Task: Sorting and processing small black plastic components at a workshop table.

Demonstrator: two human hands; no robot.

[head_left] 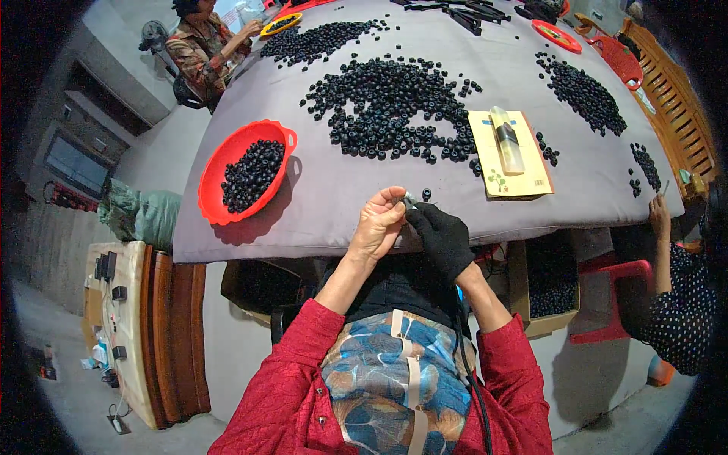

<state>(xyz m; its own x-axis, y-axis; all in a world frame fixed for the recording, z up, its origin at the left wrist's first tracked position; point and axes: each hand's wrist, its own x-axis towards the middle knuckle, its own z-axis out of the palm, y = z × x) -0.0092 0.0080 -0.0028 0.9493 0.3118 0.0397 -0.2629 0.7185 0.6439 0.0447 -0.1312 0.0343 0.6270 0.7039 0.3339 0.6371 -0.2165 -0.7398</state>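
My bare left hand and my right hand, in a black glove, meet above the table's near edge. Fingers of both are pinched together around a small greyish piece; what it is cannot be made out. Just beyond my gloved fingers a small black ring-like part lies on the grey tablecloth. Farther back spreads a large pile of similar black parts. To the left, a red plastic basket holds many more of them.
A yellow notebook with a clear-and-black case on it lies right of the pile. A cardboard box of black parts stands below the table edge. One person sits far left, another at right. A black cord hangs beside my right arm.
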